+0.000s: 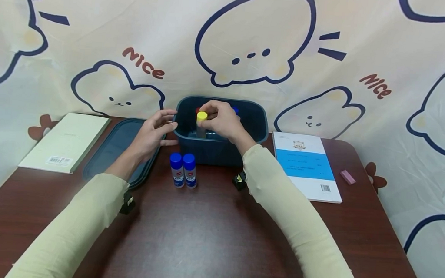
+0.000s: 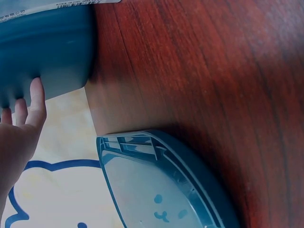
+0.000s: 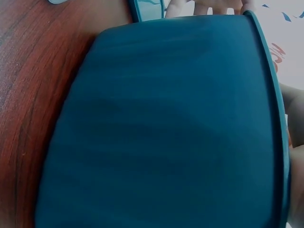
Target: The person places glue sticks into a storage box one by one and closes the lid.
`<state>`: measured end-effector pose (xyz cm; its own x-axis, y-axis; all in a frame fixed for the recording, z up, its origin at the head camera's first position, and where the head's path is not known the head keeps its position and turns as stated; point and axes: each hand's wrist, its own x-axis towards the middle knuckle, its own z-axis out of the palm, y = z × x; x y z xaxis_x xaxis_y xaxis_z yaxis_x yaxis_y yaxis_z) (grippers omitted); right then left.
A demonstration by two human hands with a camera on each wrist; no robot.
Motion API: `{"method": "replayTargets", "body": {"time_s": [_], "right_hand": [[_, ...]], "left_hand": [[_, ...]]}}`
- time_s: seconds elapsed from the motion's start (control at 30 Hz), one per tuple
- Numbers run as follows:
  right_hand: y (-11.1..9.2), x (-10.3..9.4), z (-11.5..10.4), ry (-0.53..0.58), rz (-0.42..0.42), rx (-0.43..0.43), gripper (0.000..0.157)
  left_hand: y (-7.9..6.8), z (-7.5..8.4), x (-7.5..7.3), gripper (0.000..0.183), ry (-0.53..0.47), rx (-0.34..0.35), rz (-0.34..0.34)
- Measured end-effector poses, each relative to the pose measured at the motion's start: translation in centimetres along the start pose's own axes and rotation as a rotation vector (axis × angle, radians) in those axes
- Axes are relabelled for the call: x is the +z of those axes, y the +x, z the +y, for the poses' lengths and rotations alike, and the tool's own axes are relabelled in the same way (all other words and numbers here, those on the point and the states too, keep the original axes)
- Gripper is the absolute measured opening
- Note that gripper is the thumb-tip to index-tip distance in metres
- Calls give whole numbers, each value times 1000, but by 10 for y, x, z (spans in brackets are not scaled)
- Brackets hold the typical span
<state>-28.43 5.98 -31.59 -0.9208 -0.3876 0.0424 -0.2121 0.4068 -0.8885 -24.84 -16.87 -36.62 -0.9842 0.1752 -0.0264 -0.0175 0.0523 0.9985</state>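
Observation:
My right hand (image 1: 224,121) reaches into the dark teal bin (image 1: 213,153) and pinches a yellow-capped glue stick (image 1: 202,119), held upright near the front wall. The lower part of that stick is hidden by the bin. Bits of red (image 1: 197,110) and blue (image 1: 235,110) show beside the hand inside the bin. At the bin's left end is my left hand (image 1: 153,134), fingers spread and fingertips against the outer wall; the left wrist view shows these fingers (image 2: 36,102) on the wall. Two blue-capped glue sticks (image 1: 177,170) (image 1: 190,171) stand side by side in front of the bin.
A teal lid (image 1: 107,152) lies left of the bin, partly under my left arm. Farther left is a pale green book (image 1: 65,142). A white and blue book (image 1: 303,163) and a pink eraser (image 1: 347,177) lie to the right. A printed cloth hangs behind the table.

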Motion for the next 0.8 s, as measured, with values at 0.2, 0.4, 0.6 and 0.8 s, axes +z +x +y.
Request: {"method": "replayTargets", "body": {"time_s": [0.2, 0.4, 0.6, 0.8], "right_hand": [[3, 2, 0, -47, -40, 12, 27], [6, 2, 2, -66, -71, 25, 26], [6, 4, 3, -127, -87, 25, 26], [8, 6, 2, -214, -105, 10, 26]], "left_hand": [[0, 0, 0, 50, -2, -1, -3], [0, 0, 1, 51, -4, -3, -9], [0, -1, 2, 51, 1, 2, -6], [0, -2, 2, 49, 4, 3, 9]]}}
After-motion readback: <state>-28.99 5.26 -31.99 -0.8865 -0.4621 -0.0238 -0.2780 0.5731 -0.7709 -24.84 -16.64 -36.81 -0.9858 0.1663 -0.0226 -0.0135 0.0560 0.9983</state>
